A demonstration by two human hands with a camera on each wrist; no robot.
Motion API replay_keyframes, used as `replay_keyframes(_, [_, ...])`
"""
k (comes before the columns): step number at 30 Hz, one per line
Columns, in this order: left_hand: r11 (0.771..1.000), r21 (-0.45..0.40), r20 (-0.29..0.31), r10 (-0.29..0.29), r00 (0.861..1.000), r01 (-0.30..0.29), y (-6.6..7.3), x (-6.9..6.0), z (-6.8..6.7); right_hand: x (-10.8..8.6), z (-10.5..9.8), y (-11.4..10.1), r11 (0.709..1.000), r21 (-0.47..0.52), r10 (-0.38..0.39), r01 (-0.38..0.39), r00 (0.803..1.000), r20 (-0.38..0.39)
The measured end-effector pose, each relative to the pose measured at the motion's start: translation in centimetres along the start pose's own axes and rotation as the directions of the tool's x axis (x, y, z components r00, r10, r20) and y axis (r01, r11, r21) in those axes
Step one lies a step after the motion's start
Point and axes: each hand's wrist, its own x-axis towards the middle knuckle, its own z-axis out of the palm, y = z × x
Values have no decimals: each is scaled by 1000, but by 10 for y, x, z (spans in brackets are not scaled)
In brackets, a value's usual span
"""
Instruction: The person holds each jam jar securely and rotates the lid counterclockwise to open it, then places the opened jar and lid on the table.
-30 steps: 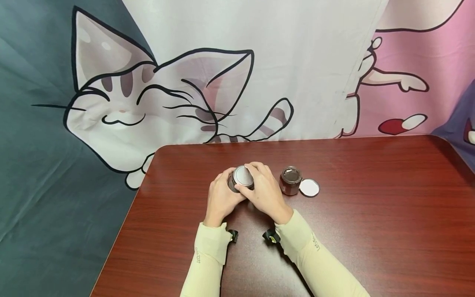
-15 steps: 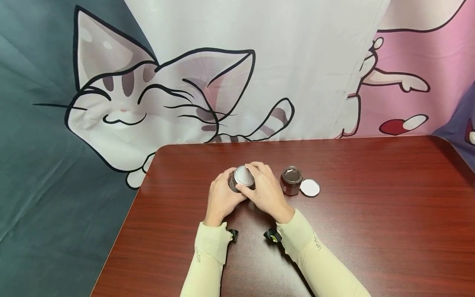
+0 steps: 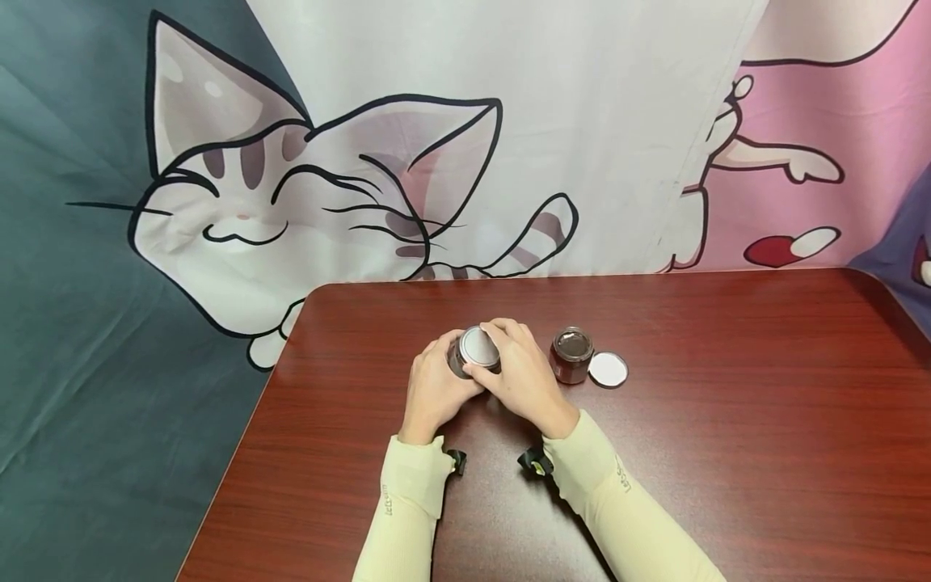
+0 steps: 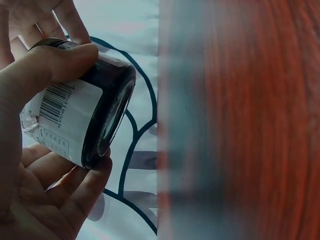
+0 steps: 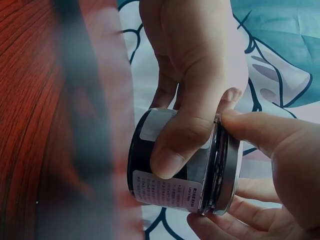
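Note:
In the head view, my left hand (image 3: 434, 388) grips a small dark glass jar (image 4: 95, 115) around its body, lifted off the table. The left wrist view shows its white barcode label (image 4: 56, 103) and the bottom facing outward, with the thumb across the side. My right hand (image 3: 520, 378) pinches the jar's silver lid (image 3: 478, 346) by its rim, thumb on one side and fingers on the other. From the right wrist, the lid (image 5: 230, 172) sits at the jar's mouth. I cannot tell whether it is screwed tight.
To the right of my hands, a second dark glass jar (image 3: 571, 356) stands uncovered, with dark contents. Its neighbour is a round white lid (image 3: 608, 369) lying flat on the red-brown wooden table (image 3: 735, 420). A cartoon cat curtain (image 3: 618, 121) hangs behind the table's far edge.

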Motion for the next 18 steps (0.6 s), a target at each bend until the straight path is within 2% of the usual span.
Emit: replay_keyframes(18, [1000,-2,-7,27,1000,-27,-3,0,-1,1,-2,1,999,-2,-40,40,999,10])
